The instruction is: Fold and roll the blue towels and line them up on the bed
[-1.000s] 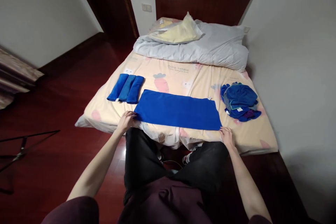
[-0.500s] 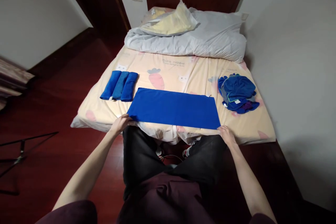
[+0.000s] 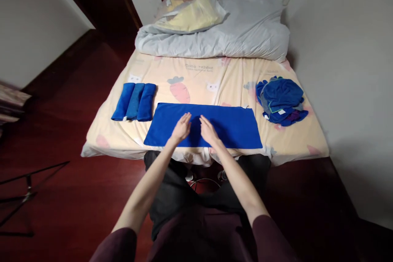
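A blue towel (image 3: 236,129) lies spread flat as a wide rectangle along the near edge of the bed. Over its middle are both of my hands, a small gap between them. My left hand (image 3: 182,127) has its fingers stretched out and holds nothing. Likewise empty, my right hand (image 3: 208,129) has straight fingers pointing toward the far side. Whether either palm touches the cloth, I cannot tell. To the left, three rolled blue towels (image 3: 134,101) lie side by side. A loose heap of blue cloths (image 3: 282,100) sits on the right.
The bed (image 3: 202,77) has a carrot-patterned cover. A grey quilt (image 3: 251,28) and a yellow pillow (image 3: 196,12) in clear wrapping lie at its head. A black metal stand (image 3: 29,188) is on the floor at left. A wall (image 3: 344,69) rises on the right.
Both hands have let go of the towel's near corners and moved inward over its middle. The towel stays spread flat. The view has shifted slightly.
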The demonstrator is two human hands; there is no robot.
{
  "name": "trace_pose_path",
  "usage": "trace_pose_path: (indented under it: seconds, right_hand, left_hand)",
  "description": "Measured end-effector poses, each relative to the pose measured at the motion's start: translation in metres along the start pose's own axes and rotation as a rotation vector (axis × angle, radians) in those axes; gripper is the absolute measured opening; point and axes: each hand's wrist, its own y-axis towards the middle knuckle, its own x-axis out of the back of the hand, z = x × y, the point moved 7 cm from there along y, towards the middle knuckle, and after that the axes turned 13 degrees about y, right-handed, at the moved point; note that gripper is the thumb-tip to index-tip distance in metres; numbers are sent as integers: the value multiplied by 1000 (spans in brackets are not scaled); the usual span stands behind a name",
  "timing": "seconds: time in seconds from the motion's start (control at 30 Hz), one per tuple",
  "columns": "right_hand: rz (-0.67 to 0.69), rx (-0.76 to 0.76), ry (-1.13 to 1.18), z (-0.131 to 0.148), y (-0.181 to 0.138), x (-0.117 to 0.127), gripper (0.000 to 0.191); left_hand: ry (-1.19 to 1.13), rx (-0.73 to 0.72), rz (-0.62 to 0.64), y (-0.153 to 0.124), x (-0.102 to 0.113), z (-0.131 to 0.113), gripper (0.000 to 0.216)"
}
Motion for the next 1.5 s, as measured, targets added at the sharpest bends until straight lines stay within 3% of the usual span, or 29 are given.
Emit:
trace_pose_path:
  seconds: [0.07, 0.13, 0.23, 0.33, 0.53, 0.93, 1.1, 1.2, 1.33, 1.5]
  right_hand:
    - [-28, -62, 131, -8, 7, -45, 60]
    - [-42, -79, 166, -21, 2, -70, 60]
    - [-24, -9, 123, -35, -9, -79, 57]
    - [18, 37, 58, -41, -15, -70, 55]
    - [-19, 7, 14, -57, -26, -22, 56]
    - [-237, -89, -207, -136, -85, 134, 53]
    - [-305, -164, -323, -161, -107, 184, 54]
    - [-356, -203, -391, -170, -113, 199, 55]
    - [-388, -215, -469, -172, -114, 200, 56]
    - [-380, -219, -533, -173, -113, 194, 57]
  left_hand:
    - [-12, -23, 89, -6, -35, -24, 64]
    - [16, 0, 100, -19, -58, -31, 66]
    - [51, 14, 62, -33, -70, -27, 66]
    - [31, 21, 43, -35, -68, -23, 63]
    - [8, 88, 26, -38, -53, -3, 59]
    - [47, 339, -21, -80, -11, 105, 58]
    - [56, 411, -38, -89, -4, 140, 59]
    - [66, 424, -42, -92, -3, 151, 61]
    - [93, 452, -35, -93, -2, 152, 61]
    - [171, 480, -51, -80, -4, 121, 62]
